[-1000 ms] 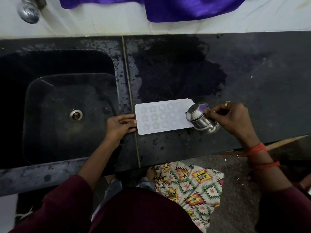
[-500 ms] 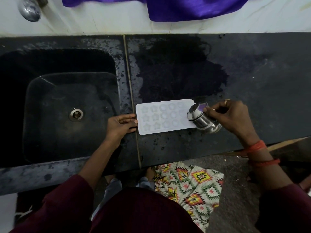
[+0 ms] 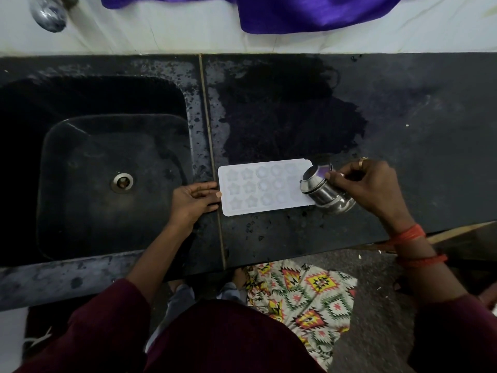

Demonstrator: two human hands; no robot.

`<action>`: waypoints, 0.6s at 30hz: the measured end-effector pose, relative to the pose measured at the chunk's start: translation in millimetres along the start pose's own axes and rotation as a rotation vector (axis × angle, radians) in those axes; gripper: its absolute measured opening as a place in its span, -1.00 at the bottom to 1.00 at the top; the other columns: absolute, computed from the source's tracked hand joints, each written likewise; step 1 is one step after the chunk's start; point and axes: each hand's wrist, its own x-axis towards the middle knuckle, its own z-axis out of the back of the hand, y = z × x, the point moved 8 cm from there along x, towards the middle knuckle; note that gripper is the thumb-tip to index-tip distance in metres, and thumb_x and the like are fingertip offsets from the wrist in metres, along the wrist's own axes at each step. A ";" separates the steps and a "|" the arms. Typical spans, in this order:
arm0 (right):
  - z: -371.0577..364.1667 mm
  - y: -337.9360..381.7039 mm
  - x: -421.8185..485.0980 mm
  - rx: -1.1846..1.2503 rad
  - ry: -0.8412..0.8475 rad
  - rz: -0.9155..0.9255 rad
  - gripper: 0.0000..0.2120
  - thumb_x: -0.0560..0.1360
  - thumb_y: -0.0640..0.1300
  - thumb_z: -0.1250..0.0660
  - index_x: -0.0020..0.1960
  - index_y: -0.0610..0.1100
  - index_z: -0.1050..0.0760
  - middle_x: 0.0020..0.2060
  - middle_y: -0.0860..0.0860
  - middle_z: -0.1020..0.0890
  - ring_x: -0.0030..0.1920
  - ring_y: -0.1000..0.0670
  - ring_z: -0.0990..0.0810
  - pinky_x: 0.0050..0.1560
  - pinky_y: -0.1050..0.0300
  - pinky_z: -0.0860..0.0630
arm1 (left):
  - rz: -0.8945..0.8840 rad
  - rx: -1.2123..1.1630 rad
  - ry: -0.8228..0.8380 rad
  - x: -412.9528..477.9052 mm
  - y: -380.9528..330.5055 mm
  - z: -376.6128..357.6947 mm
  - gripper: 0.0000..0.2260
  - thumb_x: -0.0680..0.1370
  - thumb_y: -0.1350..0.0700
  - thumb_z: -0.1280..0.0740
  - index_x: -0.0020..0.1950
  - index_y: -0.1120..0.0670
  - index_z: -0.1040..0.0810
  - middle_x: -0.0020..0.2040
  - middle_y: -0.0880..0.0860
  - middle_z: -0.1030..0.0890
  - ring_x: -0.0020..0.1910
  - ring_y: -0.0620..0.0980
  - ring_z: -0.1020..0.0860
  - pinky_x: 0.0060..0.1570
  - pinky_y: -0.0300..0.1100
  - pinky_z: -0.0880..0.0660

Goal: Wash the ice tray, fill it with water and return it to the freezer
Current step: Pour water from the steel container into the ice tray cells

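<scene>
Almost no displacement is seen since the earlier frame: the tray [image 3: 258, 188] is laid flat on the counter [image 3: 403, 117] beside the sink [image 3: 107, 184], touched at its left edge by straight fingers of the left hand [image 3: 192, 201], while a tilted pot [image 3: 321, 191] is gripped over its right end by the right hand [image 3: 373, 189].

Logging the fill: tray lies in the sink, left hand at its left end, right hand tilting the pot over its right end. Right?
No. Head view shows the tray on the counter beside the sink, not in it. Left hand at its left end, right hand tilting the pot over its right end: correct.
</scene>
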 end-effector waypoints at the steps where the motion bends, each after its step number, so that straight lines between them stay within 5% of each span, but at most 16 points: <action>1: 0.3 0.8 0.2 0.003 -0.002 -0.001 -0.83 0.41 0.03 -0.54 -0.28 0.04 -0.60 -0.39 0.11 -0.64 -0.42 0.24 -0.55 -0.31 0.44 -0.39 | 0.000 -0.001 0.001 0.2 0.2 0.2 -0.82 0.43 0.32 -0.53 -0.01 0.14 -0.67 -0.19 0.11 -0.72 -0.25 -0.07 -0.69 -0.26 -0.25 -0.62; 6: 0.2 5.9 -0.1 0.000 0.003 0.017 -0.83 0.42 0.01 -0.54 -0.27 0.01 -0.61 -0.38 0.04 -0.65 -0.39 0.18 -0.55 -0.27 0.29 -0.43 | 0.003 -0.006 0.001 0.9 1.6 0.6 -0.80 0.43 0.32 -0.53 0.01 0.17 -0.67 -0.21 0.08 -0.72 -0.25 -0.07 -0.70 -0.27 -0.26 -0.61; 18: -2.2 8.3 4.8 -0.020 0.031 0.037 -0.81 0.41 0.03 -0.55 -0.26 -0.05 -0.63 -0.39 0.06 -0.64 -0.39 0.18 -0.54 -0.32 0.41 -0.38 | 0.002 0.005 -0.014 -0.6 0.2 0.3 -0.80 0.43 0.31 -0.53 0.02 0.15 -0.67 -0.15 0.12 -0.72 -0.22 -0.07 -0.69 -0.26 -0.28 -0.61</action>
